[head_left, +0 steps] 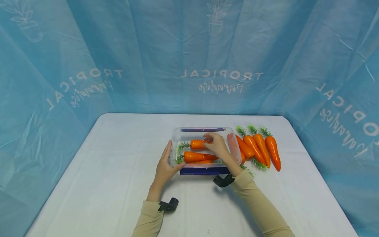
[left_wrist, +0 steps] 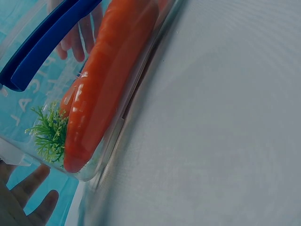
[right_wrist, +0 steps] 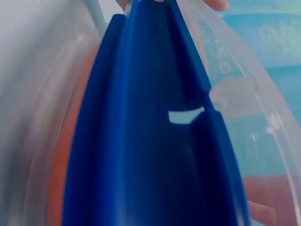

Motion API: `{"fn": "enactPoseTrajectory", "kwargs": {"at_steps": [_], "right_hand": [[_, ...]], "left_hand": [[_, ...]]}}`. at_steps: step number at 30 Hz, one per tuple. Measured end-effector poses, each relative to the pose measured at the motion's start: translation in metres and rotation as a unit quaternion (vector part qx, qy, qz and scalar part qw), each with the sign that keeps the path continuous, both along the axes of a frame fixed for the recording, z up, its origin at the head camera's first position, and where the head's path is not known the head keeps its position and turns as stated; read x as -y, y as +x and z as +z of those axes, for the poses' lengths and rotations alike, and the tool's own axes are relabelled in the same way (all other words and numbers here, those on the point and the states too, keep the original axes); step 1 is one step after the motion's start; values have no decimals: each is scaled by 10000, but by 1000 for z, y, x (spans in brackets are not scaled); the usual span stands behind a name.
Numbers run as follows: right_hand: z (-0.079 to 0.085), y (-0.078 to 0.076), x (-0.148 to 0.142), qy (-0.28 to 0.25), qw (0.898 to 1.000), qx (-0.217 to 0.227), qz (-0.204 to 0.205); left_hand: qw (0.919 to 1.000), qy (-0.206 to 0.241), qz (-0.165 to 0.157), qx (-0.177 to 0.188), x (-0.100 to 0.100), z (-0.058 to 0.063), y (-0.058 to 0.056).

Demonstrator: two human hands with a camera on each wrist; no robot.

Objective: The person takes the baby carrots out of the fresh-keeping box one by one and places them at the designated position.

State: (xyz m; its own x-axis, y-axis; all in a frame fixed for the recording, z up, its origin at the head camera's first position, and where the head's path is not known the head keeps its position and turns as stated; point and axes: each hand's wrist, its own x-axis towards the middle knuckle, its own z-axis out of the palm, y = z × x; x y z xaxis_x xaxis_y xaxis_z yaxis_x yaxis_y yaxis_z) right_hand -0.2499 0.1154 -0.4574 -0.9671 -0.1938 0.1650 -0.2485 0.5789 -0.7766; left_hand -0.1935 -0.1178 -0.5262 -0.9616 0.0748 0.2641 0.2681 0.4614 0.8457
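A clear plastic box (head_left: 176,131) with blue side clips (head_left: 204,171) stands on the table, holding several carrots. My left hand (head_left: 166,166) rests against its left end, thumb by the near rim; straight, spread fingers (left_wrist: 34,184) show in the left wrist view. Over the box, my right hand (head_left: 217,144) reaches in from the right, its thumb and fingertips beside the narrow end of a carrot (head_left: 196,144). Its fingers hang loosely in the left wrist view, where a large carrot (left_wrist: 108,84) lies behind the near wall. A blue clip (right_wrist: 155,117) fills the right wrist view, hiding the fingertips' contact.
Right of the box, several loose carrots (head_left: 272,151) with green tops lie close together on the white table (head_left: 124,158). A blue printed curtain (head_left: 160,92) hangs behind and along both sides.
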Motion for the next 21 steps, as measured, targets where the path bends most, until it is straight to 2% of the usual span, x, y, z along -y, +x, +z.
{"fn": "enactPoseTrajectory", "kwargs": {"at_steps": [5,10,16,21], "right_hand": [[-8,-2,3,-59,9977,287,617],[-12,-4,3,23,9907,625,1210],[-13,-2,2,553,9812,793,1673],[-13,-1,3,779,9749,890,1884]], "left_hand": [[10000,-9,-1,24,0,1,1],[10000,20,-30,7,0,1,1],[10000,20,-33,-84,0,-1,0],[9998,60,-53,-205,1,-3,1]]}}
